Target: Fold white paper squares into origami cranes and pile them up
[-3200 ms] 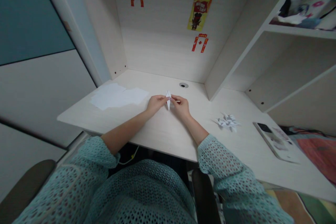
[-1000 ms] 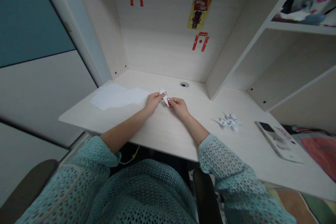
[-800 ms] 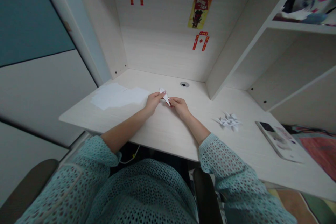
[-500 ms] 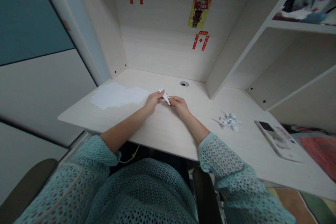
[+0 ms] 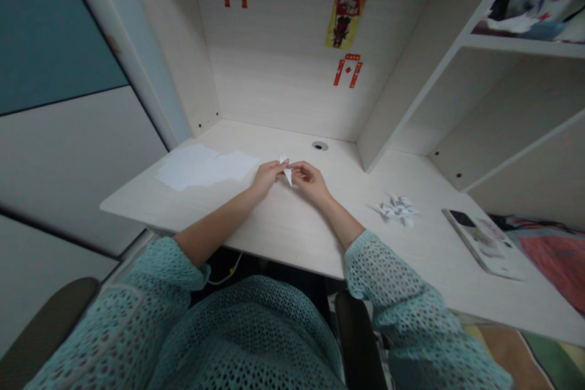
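Observation:
A small piece of folded white paper (image 5: 288,177) with a narrow pointed end is held above the desk, its tip towards me. My left hand (image 5: 266,178) pinches it from the left, thumb on top. On the other side my right hand (image 5: 311,180) has its thumb and forefinger closed on the paper's upper part, close to the left thumb. The fingers cover much of the middle of the fold. White paper sheets (image 5: 196,167) lie left of my left hand. Several folded white paper pieces with pointed ends (image 5: 397,209) sit in a cluster to the right.
A flat whitish device or case with a dark window (image 5: 482,244) lies on the desk (image 5: 274,225) at the right. Behind rise the back panel and an upright divider (image 5: 402,73). A round cable hole (image 5: 320,146) is near the back. Chair armrests (image 5: 359,335) flank me.
My right fingers have moved from the paper's lower tip up towards my left thumb. The folded paper has turned so that its tip points more straight towards me.

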`<state>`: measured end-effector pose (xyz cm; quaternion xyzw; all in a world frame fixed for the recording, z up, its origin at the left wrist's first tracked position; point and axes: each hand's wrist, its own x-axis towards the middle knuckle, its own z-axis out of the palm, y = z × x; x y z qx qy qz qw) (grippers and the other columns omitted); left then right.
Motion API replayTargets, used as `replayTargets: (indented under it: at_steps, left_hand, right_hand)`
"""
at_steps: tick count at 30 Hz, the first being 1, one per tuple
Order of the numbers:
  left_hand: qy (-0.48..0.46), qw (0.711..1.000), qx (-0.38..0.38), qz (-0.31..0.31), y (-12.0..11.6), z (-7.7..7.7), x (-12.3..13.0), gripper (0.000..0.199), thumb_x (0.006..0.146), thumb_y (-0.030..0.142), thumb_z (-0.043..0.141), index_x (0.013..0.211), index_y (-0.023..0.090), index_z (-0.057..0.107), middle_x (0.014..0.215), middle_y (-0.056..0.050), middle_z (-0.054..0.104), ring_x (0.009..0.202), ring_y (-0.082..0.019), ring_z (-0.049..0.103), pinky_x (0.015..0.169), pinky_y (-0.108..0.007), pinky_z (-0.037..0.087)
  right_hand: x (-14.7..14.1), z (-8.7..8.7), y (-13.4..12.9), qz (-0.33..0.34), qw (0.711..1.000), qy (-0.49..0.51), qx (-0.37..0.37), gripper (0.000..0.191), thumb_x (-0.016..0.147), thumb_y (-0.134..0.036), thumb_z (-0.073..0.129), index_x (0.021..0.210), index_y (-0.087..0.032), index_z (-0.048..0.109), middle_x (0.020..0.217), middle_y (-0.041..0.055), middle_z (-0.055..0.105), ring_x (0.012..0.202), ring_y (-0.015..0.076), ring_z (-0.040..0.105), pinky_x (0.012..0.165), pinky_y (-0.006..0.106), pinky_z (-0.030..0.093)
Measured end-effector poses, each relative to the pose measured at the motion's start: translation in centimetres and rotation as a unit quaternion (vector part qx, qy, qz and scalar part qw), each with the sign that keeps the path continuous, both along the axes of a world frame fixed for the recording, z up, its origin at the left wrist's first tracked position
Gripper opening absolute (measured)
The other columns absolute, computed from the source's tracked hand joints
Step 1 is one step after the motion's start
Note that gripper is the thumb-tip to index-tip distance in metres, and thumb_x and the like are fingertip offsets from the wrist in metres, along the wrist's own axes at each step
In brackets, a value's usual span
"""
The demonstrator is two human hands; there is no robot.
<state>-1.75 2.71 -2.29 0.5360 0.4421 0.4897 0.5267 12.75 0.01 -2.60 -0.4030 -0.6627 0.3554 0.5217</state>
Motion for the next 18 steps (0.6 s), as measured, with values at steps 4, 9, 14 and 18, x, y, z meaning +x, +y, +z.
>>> replayTargets:
  at_steps: [4,9,14,18]
  left_hand:
    - [0.025,0.999,0.03,0.0,-0.22,0.02,0.11,0.045,0.068,0.06,0.059,0.066,0.015,0.065,0.067,-0.005,0.064,0.064,-0.014,0.055,0.055,-0.024,0.034]
    - [0.072,0.993,0.095,-0.005,-0.55,0.46,0.06,0.047,0.07,0.06,0.057,0.064,0.015,0.067,0.063,-0.005,0.064,0.059,-0.014,0.052,0.053,-0.024,0.033]
    - [0.097,0.99,0.106,-0.006,-0.65,0.52,0.0,0.048,0.071,0.059,0.057,0.064,0.014,0.069,0.057,-0.003,0.061,0.053,-0.013,0.048,0.051,-0.025,0.03]
    - [0.109,0.989,0.1,-0.009,-0.5,0.34,0.08,0.049,0.07,0.061,0.057,0.06,0.014,0.068,0.05,-0.002,0.056,0.051,-0.012,0.045,0.049,-0.025,0.028]
  right_hand:
    - [0.24,-0.33,0.36,-0.022,1.0,-0.004,0.0,0.023,0.068,-0.031,0.061,0.087,-0.019,0.064,0.077,0.0017,0.062,0.067,0.0118,0.055,0.061,0.023,0.042]
    - [0.29,-0.28,0.21,-0.066,0.997,-0.029,0.027,0.019,0.071,-0.033,0.06,0.083,-0.019,0.065,0.075,0.002,0.063,0.068,0.0129,0.056,0.063,0.024,0.044]
    - [0.59,-0.38,0.22,-0.058,0.994,-0.052,0.077,0.017,0.072,-0.03,0.06,0.081,-0.02,0.071,0.074,0.0023,0.059,0.065,0.0121,0.052,0.062,0.025,0.043]
    - [0.95,-0.82,0.79,-0.061,0.993,-0.058,0.078,0.016,0.071,-0.032,0.065,0.081,-0.022,0.073,0.068,0.0013,0.056,0.062,0.0119,0.049,0.059,0.026,0.04]
